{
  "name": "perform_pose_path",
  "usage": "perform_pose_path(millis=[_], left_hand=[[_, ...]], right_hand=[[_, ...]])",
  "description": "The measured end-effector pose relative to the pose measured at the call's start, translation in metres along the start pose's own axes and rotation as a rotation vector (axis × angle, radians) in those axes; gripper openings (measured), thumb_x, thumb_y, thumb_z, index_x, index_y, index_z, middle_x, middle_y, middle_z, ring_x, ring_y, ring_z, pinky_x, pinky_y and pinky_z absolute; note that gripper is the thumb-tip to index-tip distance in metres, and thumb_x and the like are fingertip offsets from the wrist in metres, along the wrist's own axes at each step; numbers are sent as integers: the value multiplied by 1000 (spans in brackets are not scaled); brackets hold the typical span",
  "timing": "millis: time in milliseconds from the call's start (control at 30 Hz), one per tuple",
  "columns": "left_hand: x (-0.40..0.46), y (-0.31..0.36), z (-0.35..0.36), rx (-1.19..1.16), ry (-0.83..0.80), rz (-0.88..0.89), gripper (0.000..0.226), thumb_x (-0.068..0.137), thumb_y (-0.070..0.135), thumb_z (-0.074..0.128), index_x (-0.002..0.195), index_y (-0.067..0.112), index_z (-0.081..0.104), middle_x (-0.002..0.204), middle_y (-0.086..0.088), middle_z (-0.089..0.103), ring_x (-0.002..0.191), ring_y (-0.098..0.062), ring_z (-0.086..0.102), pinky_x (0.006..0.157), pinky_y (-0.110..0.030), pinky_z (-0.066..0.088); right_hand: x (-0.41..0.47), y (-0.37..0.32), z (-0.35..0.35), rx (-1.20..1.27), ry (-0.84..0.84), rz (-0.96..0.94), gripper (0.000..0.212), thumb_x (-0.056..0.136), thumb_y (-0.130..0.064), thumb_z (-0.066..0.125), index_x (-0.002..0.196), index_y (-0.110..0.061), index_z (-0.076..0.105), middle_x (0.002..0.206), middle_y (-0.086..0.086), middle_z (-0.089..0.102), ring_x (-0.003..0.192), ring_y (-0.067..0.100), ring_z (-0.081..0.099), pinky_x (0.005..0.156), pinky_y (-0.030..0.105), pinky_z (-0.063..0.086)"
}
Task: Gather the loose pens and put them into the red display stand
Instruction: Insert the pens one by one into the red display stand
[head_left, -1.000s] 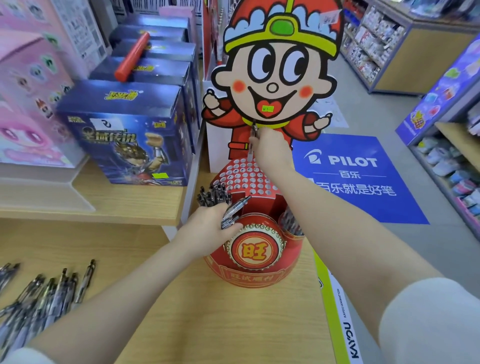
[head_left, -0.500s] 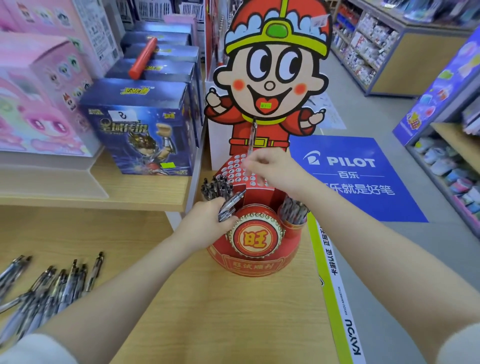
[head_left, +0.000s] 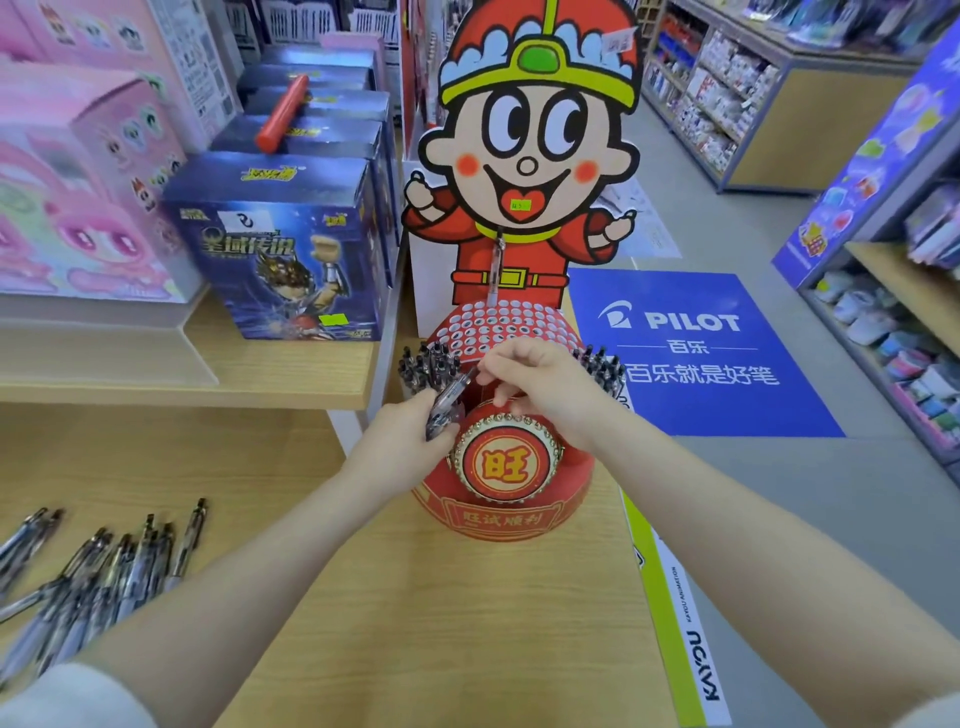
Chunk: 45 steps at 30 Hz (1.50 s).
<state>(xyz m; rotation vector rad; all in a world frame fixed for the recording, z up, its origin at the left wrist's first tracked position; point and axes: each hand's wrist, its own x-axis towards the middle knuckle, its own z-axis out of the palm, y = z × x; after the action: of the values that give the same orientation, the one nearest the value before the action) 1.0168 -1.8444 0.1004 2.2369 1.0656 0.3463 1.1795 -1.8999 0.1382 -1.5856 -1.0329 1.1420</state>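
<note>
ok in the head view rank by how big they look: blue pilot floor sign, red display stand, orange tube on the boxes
1. Blue Pilot floor sign
2. Red display stand, though nearer the camera
3. Orange tube, farthest away

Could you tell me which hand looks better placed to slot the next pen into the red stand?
Probably the right hand: it is pinching the tip of a pen from the bunch held in the left hand, and it sits nearest the stand's holes.
</note>
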Motion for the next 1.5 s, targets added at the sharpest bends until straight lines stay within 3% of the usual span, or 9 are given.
perform_pose_path(millis=[167,500,600,700,833,1033,1167,1300,1500], left_hand=[[0,1,1,25,-63,-4,17,90,26,56,103,15,55,88,-3,65,82,-20,62,68,-33,52],[2,-8,-5,28,-70,-2,10,93,28,53,90,18,54,64,10,52,55,-1,50,50,-18,38],[2,-7,-2,47,-54,11,15,95,29,50,85,17,51,63,11,48,56,-2,47,46,-14,29],[3,-2,2,17,-34,15,19,95,28,49,78,20,46,64,9,48,59,-7,47,48,-18,30],[6,4,1,8,15,22,24,95,29,50,73,24,41,62,10,47,57,-7,47,47,-18,27],[10,-1,-5,14,-72,-44,22,95,37,48,82,19,48,69,1,64,64,-16,62,60,-33,50],[12,-2,-5,10,-120,-69,28,95,37,47,70,26,39,57,3,58,45,-9,54,54,-28,46],[17,0,-5,67,-137,-39,22,94,36,49,87,18,57,77,3,59,67,-9,51,52,-17,35],[15,-10,-5,71,-124,-63,17,89,22,54,79,9,55,67,5,53,59,-7,47,49,-14,31]], right_hand=[[4,-2,13,-221,-120,-19,11,92,-17,58,82,-19,61,67,-2,56,48,10,42,44,17,35],[8,-5,-13,-135,-55,-67,24,96,-1,43,84,-18,56,75,0,53,55,3,57,53,17,46],[10,-3,-11,11,10,-49,14,95,-6,49,104,-17,51,82,1,52,56,8,58,52,19,47],[10,3,3,111,8,26,35,92,-9,58,123,-13,43,82,6,56,60,12,60,59,20,52],[9,2,15,39,-87,24,4,95,-11,52,96,-8,54,80,6,59,67,12,59,65,19,54],[36,-17,-17,-133,319,-167,10,99,-17,43,90,-15,47,79,7,61,62,16,61,64,30,55],[66,-25,-41,-325,539,-262,5,96,-13,46,93,-11,50,85,9,63,69,15,64,71,27,57],[96,-20,-45,-408,554,-256,9,92,-13,51,92,-6,56,87,16,65,81,32,65,77,52,53],[120,-21,-46,-562,479,-250,9,93,-15,51,86,-10,49,88,17,63,79,34,63,75,51,53]])
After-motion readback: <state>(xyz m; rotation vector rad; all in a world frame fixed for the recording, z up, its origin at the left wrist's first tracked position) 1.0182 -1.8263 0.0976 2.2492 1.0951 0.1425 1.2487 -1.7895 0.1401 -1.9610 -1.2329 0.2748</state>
